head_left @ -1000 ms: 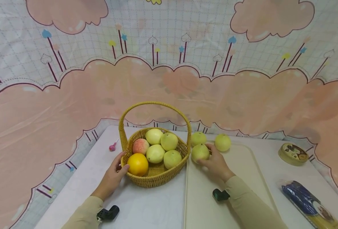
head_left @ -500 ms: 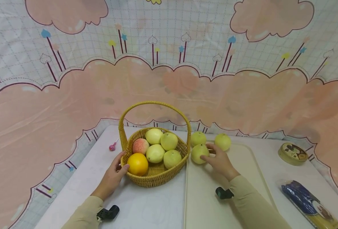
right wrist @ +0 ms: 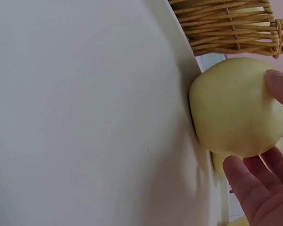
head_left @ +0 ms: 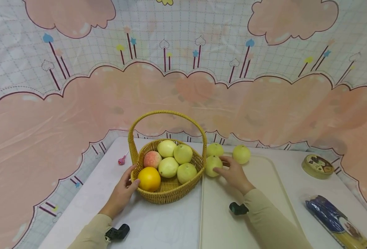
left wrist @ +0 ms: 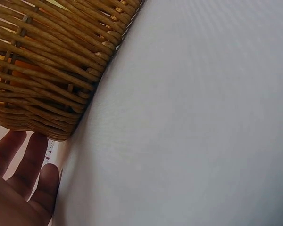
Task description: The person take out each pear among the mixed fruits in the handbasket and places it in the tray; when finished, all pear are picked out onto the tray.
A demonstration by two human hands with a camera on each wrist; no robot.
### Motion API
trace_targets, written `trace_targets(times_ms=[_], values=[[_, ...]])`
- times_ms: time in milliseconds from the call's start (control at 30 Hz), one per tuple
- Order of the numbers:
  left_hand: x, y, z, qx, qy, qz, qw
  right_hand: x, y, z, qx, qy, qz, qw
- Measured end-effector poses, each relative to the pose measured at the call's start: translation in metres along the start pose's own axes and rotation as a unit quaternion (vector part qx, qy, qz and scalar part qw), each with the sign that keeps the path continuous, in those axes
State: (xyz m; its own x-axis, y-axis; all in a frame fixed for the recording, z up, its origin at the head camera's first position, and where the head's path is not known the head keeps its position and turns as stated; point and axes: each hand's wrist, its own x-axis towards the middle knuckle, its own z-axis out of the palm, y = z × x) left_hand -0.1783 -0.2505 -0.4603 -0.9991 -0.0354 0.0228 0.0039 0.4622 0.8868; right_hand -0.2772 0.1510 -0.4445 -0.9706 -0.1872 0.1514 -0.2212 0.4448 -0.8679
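Note:
A wicker basket [head_left: 168, 197] with a tall arched handle stands on the white table. Inside it lie an orange [head_left: 149, 179], a peach [head_left: 152, 159] and several pale green round fruits [head_left: 186, 173]. At its left rim my left hand [head_left: 121, 192] grips the basket, thumb over the edge beside the orange and fingers along the outer wicker [left wrist: 42, 70]. My right hand [head_left: 236, 176] holds another pale green round fruit [right wrist: 231, 108] between thumb and fingers, close against the basket's right side. In the right wrist view, that fruit sits low at the tray's edge.
Two more pale green fruits [head_left: 241, 154] stand behind the right hand. A cream tray [head_left: 220, 221] lies under the right forearm. Farther right are a round tin [head_left: 318, 166] and a blue-and-yellow packet [head_left: 336, 221]. A pink lollipop [head_left: 121, 161] lies left of the basket.
The right hand shifted slightly right with its thumb moving on the fruit, then came back left. The fruit is now a little closer to the basket. The left hand stays at the rim.

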Motion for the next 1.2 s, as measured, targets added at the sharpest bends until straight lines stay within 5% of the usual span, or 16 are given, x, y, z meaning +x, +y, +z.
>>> trace_targets(times_ms=[600,1200], values=[[-0.001,0.0,0.0,-0.007,-0.005,-0.003,1.0,-0.009,-0.003,-0.011,-0.029,-0.014,0.001,0.9995],[0.0,-0.001,0.0,-0.004,-0.004,-0.004,1.0,-0.033,-0.047,-0.022,-0.016,-0.02,-0.097,0.995]])
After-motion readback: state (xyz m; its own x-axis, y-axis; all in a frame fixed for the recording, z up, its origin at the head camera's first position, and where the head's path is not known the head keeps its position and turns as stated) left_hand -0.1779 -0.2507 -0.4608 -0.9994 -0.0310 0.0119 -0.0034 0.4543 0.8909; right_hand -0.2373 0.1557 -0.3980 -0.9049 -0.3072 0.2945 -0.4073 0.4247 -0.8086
